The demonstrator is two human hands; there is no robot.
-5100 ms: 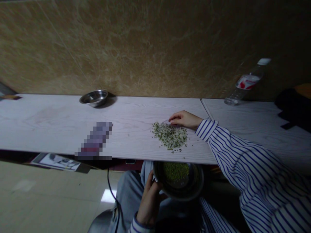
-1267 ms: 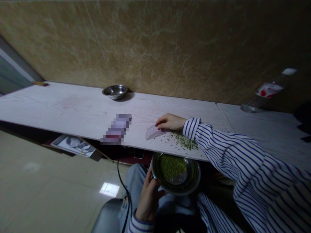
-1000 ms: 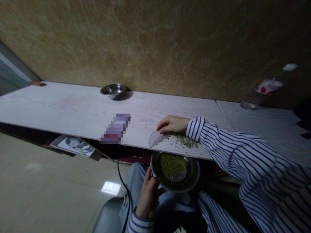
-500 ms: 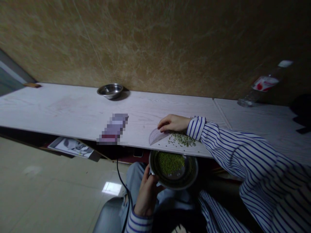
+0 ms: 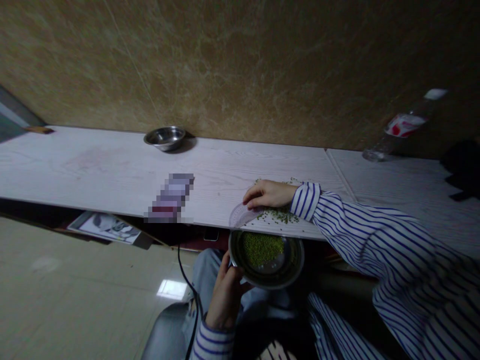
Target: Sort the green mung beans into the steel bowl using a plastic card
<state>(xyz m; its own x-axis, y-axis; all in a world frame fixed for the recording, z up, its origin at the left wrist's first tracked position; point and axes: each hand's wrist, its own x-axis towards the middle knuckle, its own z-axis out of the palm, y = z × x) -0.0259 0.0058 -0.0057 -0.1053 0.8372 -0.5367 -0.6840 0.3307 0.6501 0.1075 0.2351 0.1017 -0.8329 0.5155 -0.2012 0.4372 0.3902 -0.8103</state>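
My right hand (image 5: 269, 194) is closed on a clear half-round protractor (image 5: 242, 214), its curved edge turned left and its lower tip near the front edge of the white table. Green beans mixed with white grains (image 5: 279, 216) lie scattered beside and under that hand and its striped cuff. Below the table edge, my left hand (image 5: 226, 290) grips the left rim of a steel bowl (image 5: 296, 272). The bowl is tilted over my lap, with a heap of green beans (image 5: 262, 248) gathered in its left part. Part of the pile is hidden by my right hand.
A small steel bowl (image 5: 165, 138) stands by the wall. A blurred-out flat object (image 5: 170, 200) lies left of the beans. At the right stands a plastic bottle (image 5: 405, 125), with a dark item (image 5: 463, 167) beyond it. A black cable (image 5: 183, 274) hangs down.
The protractor has moved from the pile's far side to its left and nearer the front edge. The pile on the table is smaller. My left hand keeps the bowl under the edge.
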